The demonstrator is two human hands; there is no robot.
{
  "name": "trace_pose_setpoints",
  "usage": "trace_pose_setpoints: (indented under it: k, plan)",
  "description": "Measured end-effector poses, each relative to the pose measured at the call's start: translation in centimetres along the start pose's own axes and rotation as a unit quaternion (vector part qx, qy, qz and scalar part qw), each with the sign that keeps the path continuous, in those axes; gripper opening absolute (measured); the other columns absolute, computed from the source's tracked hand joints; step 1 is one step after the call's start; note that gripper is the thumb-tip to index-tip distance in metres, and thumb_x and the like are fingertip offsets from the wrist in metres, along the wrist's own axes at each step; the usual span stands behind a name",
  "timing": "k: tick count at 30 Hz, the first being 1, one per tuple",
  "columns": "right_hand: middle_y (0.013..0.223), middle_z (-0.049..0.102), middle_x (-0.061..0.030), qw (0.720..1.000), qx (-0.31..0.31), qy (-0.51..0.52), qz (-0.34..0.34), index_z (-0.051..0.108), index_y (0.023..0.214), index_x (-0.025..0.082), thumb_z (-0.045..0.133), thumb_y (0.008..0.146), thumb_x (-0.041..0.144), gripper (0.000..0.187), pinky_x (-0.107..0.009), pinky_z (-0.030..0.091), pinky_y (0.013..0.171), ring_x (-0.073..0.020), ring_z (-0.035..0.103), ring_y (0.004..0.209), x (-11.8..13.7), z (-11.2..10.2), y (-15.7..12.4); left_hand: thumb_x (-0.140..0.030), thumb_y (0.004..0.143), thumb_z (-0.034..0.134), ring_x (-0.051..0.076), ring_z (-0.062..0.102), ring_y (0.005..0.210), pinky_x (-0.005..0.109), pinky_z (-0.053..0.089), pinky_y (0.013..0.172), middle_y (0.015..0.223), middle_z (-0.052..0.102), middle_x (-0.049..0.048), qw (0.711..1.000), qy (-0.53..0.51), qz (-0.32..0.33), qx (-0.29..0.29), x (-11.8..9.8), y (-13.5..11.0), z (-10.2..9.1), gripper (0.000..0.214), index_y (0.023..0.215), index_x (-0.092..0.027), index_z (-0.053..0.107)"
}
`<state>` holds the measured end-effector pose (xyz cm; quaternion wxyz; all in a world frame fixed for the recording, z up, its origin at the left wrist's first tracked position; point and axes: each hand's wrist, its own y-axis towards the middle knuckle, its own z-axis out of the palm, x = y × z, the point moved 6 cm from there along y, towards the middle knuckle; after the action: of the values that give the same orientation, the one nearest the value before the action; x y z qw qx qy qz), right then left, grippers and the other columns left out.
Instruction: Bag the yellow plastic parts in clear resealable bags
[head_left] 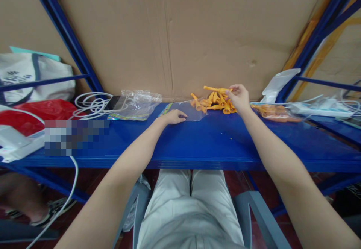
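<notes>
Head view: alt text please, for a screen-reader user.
The right hand holds an orange piece above a pile of them on a blue shelf. The left hand touches a clear bag. Cardboard stands behind.

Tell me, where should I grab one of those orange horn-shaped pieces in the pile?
Probably pinch the thin stem from above, not the flared end. The pile of orange pieces lies tangled on the blue shelf, so stems pull free easiest. The right hand pinches one raised piece by its end that way.
</notes>
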<state>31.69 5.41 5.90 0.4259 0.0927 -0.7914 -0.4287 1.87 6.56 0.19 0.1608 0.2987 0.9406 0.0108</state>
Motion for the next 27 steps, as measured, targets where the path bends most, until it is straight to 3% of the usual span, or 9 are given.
trace_pose_setpoints:
  k: [5, 9, 16, 23, 27]
  plan:
    - [0.095, 0.066, -0.0066, 0.989, 0.068, 0.122, 0.04, 0.058, 0.097, 0.021, 0.065, 0.079, 0.039, 0.026, -0.033, 0.056, 0.059, -0.0165, 0.065, 0.067, 2.2, 1.1, -0.8, -0.025, 0.082, 0.061, 0.018, 0.064, 0.118, 0.025, 0.044, 0.102, 0.123, 0.071, 0.0014, 1.0, 0.002, 0.002, 0.001, 0.0, 0.0, 0.0, 0.032, 0.111, -0.024, 0.075]
    - [0.089, 0.067, -0.0042, 0.98, 0.134, 0.139, 0.045, 0.06, 0.088, 0.021, 0.069, 0.075, 0.038, 0.023, -0.032, 0.057, 0.06, -0.0146, 0.062, 0.066, 3.6, 2.2, -1.7, -0.024, 0.083, 0.061, 0.018, 0.065, 0.116, 0.024, 0.045, 0.1, 0.122, 0.072, 0.0025, 1.0, -0.001, 0.009, 0.002, 0.0, 0.0, -0.1, 0.032, 0.111, -0.022, 0.075]
    - [0.081, 0.067, -0.0047, 0.99, 0.123, 0.057, 0.026, 0.057, 0.076, 0.02, 0.062, 0.074, 0.028, 0.009, -0.035, 0.056, 0.072, -0.0183, 0.063, 0.078, 2.9, 2.2, -1.8, -0.026, 0.082, 0.061, 0.019, 0.065, 0.115, 0.026, 0.045, 0.102, 0.12, 0.073, 0.0024, 1.0, 0.002, 0.012, 0.0, 0.2, 0.1, 0.0, 0.032, 0.111, -0.022, 0.075]
    - [0.078, 0.064, -0.003, 0.979, 0.188, 0.079, 0.01, 0.055, 0.075, 0.02, 0.06, 0.071, 0.024, 0.008, -0.039, 0.055, 0.077, -0.018, 0.061, 0.078, 2.9, 3.8, -2.7, -0.028, 0.086, 0.058, 0.019, 0.062, 0.12, 0.025, 0.043, 0.103, 0.127, 0.069, 0.0021, 0.999, 0.037, 0.026, 0.023, -0.2, -0.1, 0.0, 0.036, 0.118, -0.021, 0.072]
    - [0.08, 0.063, -0.0033, 0.982, 0.167, 0.086, 0.021, 0.055, 0.075, 0.021, 0.061, 0.071, 0.025, 0.009, -0.038, 0.055, 0.079, -0.018, 0.061, 0.079, 2.5, 3.7, -2.5, -0.028, 0.086, 0.058, 0.019, 0.062, 0.119, 0.024, 0.043, 0.102, 0.127, 0.069, 0.0019, 0.999, 0.032, 0.028, 0.024, -0.1, 0.0, 0.0, 0.036, 0.118, -0.021, 0.072]
